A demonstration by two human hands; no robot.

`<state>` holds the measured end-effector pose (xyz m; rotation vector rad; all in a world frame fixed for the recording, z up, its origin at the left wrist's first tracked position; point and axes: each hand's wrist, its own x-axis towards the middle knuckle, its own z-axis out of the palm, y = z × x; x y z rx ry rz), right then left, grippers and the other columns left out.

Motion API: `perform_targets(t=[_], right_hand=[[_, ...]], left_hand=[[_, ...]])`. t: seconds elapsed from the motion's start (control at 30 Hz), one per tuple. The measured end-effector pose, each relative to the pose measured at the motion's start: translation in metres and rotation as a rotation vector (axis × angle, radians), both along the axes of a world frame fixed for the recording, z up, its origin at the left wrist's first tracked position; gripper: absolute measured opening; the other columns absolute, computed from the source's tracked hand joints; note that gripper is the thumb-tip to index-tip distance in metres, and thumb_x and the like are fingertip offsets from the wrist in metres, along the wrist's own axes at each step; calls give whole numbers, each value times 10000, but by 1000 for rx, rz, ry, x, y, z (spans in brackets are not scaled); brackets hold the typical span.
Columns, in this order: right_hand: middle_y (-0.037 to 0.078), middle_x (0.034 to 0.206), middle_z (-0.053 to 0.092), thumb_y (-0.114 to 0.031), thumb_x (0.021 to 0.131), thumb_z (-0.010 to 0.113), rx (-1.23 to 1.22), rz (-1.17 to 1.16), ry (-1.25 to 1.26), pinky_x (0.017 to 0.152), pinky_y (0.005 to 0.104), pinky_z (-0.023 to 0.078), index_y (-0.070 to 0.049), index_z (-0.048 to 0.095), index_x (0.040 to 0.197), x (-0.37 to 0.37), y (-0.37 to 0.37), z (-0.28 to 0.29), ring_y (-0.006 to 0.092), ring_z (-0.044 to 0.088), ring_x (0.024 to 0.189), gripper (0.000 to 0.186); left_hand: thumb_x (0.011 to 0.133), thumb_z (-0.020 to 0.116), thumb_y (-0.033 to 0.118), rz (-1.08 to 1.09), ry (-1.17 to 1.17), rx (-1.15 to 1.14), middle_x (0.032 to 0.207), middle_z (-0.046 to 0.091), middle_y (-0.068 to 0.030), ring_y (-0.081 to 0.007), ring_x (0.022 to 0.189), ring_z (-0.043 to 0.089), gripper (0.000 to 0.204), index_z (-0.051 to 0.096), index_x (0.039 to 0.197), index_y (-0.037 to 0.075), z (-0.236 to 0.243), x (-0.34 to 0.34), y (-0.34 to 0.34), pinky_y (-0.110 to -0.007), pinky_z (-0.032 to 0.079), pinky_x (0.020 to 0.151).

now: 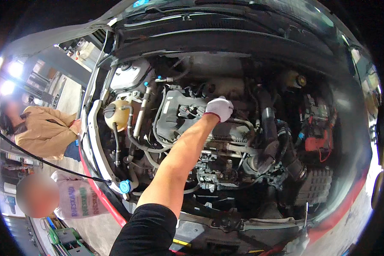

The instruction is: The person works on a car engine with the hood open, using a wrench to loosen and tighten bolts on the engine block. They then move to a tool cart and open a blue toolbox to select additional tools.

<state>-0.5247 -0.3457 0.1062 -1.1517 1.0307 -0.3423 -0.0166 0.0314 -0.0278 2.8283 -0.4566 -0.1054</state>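
My left hand (pixel 219 108), in a white glove with a red cuff, reaches over the middle of a car's engine bay. Its fingers look curled down beside the dark engine cover (pixel 173 112); what they grip, if anything, is hidden. Hoses and wiring run around that spot. Low at the right, by the bay's front edge, my right hand (pixel 297 245) is gloved too and partly in shadow. A slim metal rod-like tool (pixel 306 215) stands upright from it; the tool's exact kind does not show.
A tan coolant tank (pixel 116 115), a white reservoir (pixel 131 76) and a blue cap (pixel 124 186) line the left side. A battery with a red cover (pixel 317 142) lies right. A thin black rod (pixel 42 160) crosses at left, near two people (pixel 47 130).
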Motion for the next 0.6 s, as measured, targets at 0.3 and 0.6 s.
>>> perform_targets(t=[0.3,0.6], right_hand=[[-55,616,417,-457,1094,372,87,-89,-36,341,244,302,-3,550,1362,0,3,8,67,331,383,557],[-46,606,408,-439,1095,393,65,-104,-55,347,247,312,-5,584,1197,-3,-3,7,76,328,376,485]], left_hand=[[907,636,469,53,-63,23,1184,655,-197,-382,1103,657,402,762,1112,146,20,-11,-33,-453,544,935],[892,649,419,89,-102,53,1086,686,-201,-364,1008,677,333,787,991,132,11,-1,-40,-448,549,895]])
